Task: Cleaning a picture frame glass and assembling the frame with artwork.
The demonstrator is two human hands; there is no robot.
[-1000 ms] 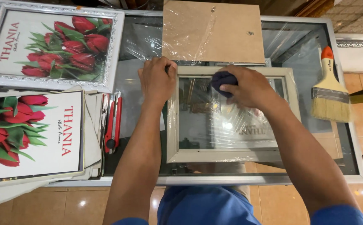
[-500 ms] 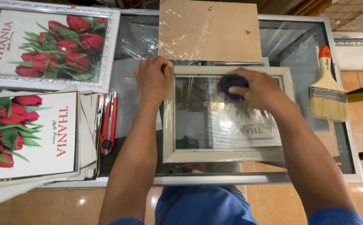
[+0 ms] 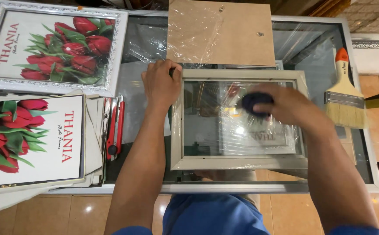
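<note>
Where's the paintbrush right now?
In the head view, the paintbrush lies on the glass table at its right edge, bristles toward the person, just right of the picture frame and the right hand.

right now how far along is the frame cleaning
Done: backing board is off, lying above the frame. In hand: left hand steadies the frame's corner while right hand presses a dark cloth on the glass. Left: frame is open, and the brush lies unused.
</note>
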